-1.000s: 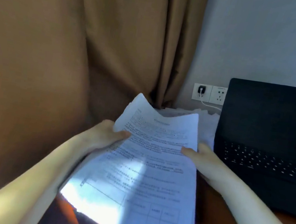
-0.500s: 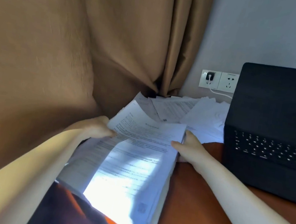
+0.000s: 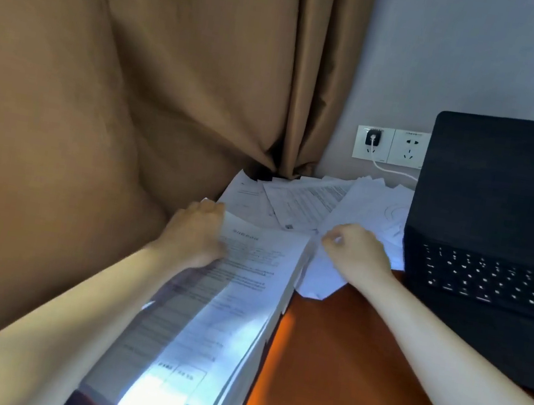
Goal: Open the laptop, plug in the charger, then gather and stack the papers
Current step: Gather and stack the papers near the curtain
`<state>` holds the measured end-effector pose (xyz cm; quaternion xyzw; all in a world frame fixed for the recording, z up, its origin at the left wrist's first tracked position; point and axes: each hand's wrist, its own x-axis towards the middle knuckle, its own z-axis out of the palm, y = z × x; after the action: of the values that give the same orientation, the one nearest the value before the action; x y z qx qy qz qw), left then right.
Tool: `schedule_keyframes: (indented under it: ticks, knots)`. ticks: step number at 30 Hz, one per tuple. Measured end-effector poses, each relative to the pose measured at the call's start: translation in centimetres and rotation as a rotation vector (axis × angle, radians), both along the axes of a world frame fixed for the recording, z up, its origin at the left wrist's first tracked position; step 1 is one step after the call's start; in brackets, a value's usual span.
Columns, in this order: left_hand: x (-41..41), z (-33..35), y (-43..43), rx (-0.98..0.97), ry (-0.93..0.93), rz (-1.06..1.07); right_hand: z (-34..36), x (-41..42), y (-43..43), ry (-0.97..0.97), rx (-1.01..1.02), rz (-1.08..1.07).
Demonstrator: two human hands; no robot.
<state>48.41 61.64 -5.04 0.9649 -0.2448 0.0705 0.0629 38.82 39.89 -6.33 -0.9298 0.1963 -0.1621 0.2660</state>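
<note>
Brown curtain [image 3: 133,113] is hanging well left of the laptop [image 3: 496,236], a pale wall [image 3: 470,59] is rising behind it, and a reddish-brown counter [image 3: 337,369] is carrying everything. Left of the laptop, the left hand [image 3: 196,237] is gripping the far corner of one stack of papers [image 3: 224,317], thumb lying on the top sheet. Nearer the laptop, the right hand [image 3: 355,250] is resting with curled fingers on the loose sheets [image 3: 311,198] fanning out just beside the laptop; whether it is pinching one is unclear. Counting: two hands, one stack, several loose sheets, two wall sockets [image 3: 391,146] behind the laptop's left edge, one charger plug [image 3: 373,137] sitting in the left socket with one white cable [image 3: 391,170], one open laptop.
</note>
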Motion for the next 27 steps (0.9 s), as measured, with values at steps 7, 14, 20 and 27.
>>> schedule_keyframes:
  ticks: [7,14,20,27]
  knots:
    - [0.7,-0.5,-9.5,-0.236,0.125,-0.255,-1.1,2.8,-6.1,0.017,-0.254,-0.043]
    - [2.2,-2.9,-14.0,-0.241,0.063,-0.324,-1.0,5.3,-8.1,0.212,-0.452,-0.079]
    - [2.7,-4.2,-13.9,-0.416,0.059,-0.319,-1.2,5.9,-9.2,0.318,-0.659,-0.16]
    - [3.4,-4.5,-14.1,-0.601,0.111,-0.318,-1.6,5.7,-9.2,0.029,-0.646,-0.143]
